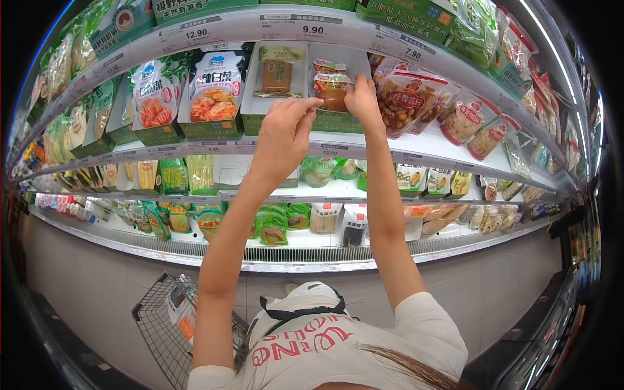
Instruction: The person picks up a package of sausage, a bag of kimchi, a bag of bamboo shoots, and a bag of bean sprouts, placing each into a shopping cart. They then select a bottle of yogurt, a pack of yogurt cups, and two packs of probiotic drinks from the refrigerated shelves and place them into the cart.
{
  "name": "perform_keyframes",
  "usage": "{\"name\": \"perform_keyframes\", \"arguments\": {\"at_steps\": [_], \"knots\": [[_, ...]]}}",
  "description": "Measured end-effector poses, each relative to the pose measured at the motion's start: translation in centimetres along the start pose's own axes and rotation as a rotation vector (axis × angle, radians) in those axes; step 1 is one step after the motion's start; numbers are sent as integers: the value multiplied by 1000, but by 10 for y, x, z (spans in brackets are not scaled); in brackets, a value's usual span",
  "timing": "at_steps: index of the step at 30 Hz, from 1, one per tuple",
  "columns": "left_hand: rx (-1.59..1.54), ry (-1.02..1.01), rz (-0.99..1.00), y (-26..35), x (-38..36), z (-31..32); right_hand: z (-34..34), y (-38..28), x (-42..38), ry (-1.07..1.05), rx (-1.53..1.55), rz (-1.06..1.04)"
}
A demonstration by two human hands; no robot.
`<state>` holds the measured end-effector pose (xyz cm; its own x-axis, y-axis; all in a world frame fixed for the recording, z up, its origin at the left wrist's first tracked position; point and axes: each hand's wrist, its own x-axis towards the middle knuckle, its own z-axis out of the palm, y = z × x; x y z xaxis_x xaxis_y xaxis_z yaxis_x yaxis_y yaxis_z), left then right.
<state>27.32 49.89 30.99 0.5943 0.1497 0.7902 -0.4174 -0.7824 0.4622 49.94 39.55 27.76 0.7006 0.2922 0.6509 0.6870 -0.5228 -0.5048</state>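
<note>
On the upper middle shelf, a small packet with a brown lower part [333, 97] lies in a green-edged display box [338, 122]. My right hand [362, 99] has its fingers closed on the packet's right side. At the packet's left edge is my left hand [286, 130], its thumb and fingers bent towards each other; whether it grips anything is too small to tell. Left of them, a brown block in a clear pack [277, 75] rests in another box. A black and white kimchi bag [216, 84] stands farther left.
Bags of brown pickles [406, 101] stand right of the box. A price rail [312, 31] runs above my hands, and a lower shelf edge [305, 266] juts out below. A wire cart [159, 328] with a packet inside is at the lower left.
</note>
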Motion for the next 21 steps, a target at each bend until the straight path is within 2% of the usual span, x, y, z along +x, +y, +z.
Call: {"name": "perform_keyframes", "arguments": {"at_steps": [1, 3, 4, 5, 7, 8, 10, 11, 14, 17, 20, 21], "knots": [[5, -31, 29, -7, 32, 12, 2, 6, 5, -16, -5, 7], [203, -60, 69, -43, 79, 46, 4, 15, 15, -51, -16, 28], [335, -126, 3, -59, 96, 59, 2, 14, 19, -128, -53, 68], [467, -190, -63, -69, 107, 69, -1, 10, 24, -205, -89, 107], [541, -303, -70, -84, 111, 81, -3, -1, 28, -293, -154, 231], [580, -356, -69, -84, 114, 82, -2, 0, 31, -278, -190, 206], [572, -338, -68, -85, 110, 86, 5, 6, 31, -254, -262, 162], [576, -324, -50, -87, 107, 87, 11, 5, 29, -126, -246, 174], [537, -288, -12, -95, 94, 84, 16, 3, 25, -72, -343, 111], [412, -237, 28, -104, 94, 77, 9, -14, 17, 205, -311, 50], [258, -184, 20, -97, 90, 67, -7, -34, 6, 341, -253, -155], [203, -170, 13, -89, 89, 64, -10, -40, 2, 448, -195, -240]]}}
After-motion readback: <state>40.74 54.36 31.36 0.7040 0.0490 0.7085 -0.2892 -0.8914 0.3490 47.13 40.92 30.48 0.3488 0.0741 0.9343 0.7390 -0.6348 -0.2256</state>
